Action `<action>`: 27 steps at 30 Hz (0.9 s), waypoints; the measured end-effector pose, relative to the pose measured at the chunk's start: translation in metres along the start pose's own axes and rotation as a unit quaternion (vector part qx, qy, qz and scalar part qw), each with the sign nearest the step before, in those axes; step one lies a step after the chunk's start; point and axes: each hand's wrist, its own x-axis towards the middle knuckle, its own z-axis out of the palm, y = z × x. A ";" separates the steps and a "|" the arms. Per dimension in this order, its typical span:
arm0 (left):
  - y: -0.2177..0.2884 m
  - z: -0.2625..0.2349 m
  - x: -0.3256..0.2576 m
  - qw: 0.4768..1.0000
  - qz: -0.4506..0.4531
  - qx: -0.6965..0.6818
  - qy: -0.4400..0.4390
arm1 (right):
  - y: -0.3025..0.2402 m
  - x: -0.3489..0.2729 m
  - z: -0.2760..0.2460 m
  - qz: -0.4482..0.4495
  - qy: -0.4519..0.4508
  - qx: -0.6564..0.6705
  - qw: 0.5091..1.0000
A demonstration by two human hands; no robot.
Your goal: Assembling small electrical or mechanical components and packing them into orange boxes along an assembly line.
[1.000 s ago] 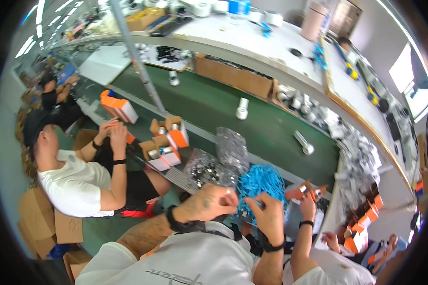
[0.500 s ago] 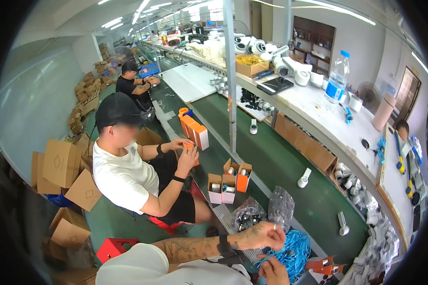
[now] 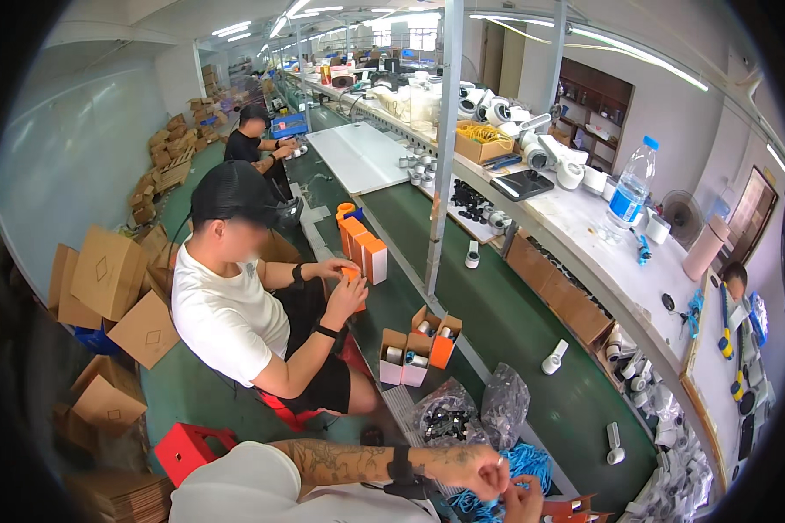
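My left hand (image 3: 482, 472), with a black band on its wrist, reaches in from the lower edge over a heap of blue cords (image 3: 527, 462). Its fingers are curled in toward the thumb. Close beside it, my right hand (image 3: 523, 499) is bent with fingertips pinched near the left hand's. Whatever lies between the fingertips is too small to make out. Beyond the cords lie a clear bag of small black parts (image 3: 449, 417) and another crumpled plastic bag (image 3: 506, 403). An orange-and-white box (image 3: 575, 507) stands partly in view by my right hand.
Small open boxes (image 3: 404, 359) holding white parts stand farther up the bench. A co-worker in white (image 3: 235, 305) handles an orange box on the left. The green conveyor belt (image 3: 497, 305) carries several white devices (image 3: 554, 357). A shelf with a water bottle (image 3: 632, 187) runs along the right.
My hands have come together, fingertips now close above the blue cords. The whole view has shifted slightly. The co-worker in white still handles the orange box.
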 end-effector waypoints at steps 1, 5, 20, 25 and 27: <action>-0.003 -0.001 -0.001 0.990 -0.007 0.143 -0.015 | 0.001 0.001 -0.006 0.135 0.024 0.049 0.989; -0.040 -0.011 0.009 0.936 0.055 0.317 0.145 | -0.079 0.021 -0.021 0.301 0.014 0.196 0.933; -0.047 -0.019 0.026 0.976 -0.017 0.009 0.219 | -0.053 0.011 0.061 0.327 0.150 0.351 0.864; -0.070 -0.008 0.028 0.985 -0.060 -0.127 0.096 | -0.015 -0.022 0.043 0.378 0.232 0.546 0.711; -0.067 -0.003 0.035 0.996 -0.063 -0.012 0.069 | -0.005 -0.033 0.040 0.401 0.246 0.476 0.743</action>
